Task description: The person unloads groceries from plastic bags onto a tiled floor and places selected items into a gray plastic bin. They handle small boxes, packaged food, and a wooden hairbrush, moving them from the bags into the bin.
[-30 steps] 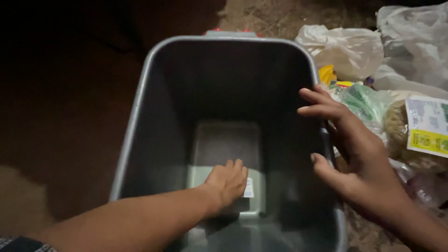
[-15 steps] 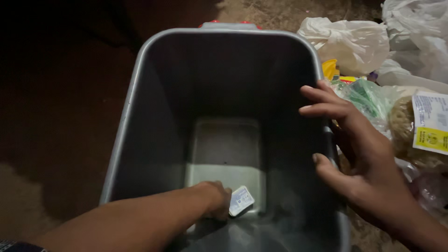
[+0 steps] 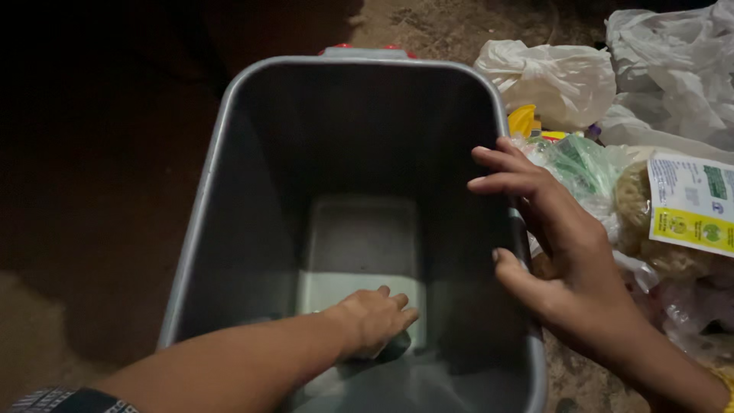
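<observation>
reaching into grey bin [image 3: 229,153] — left hand [image 3: 375,321] down, right hand [image 3: 566,260] on rim

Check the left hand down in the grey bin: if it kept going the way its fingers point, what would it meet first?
The left hand lies low over the floor of the grey bin, fingers pointing up-right. That line crosses bare floor, then probably meets the bin's right inner wall, below the right hand on the rim. Depth is unclear in this dim light.

Dim and grainy, left side black, light falling from the right.
</observation>
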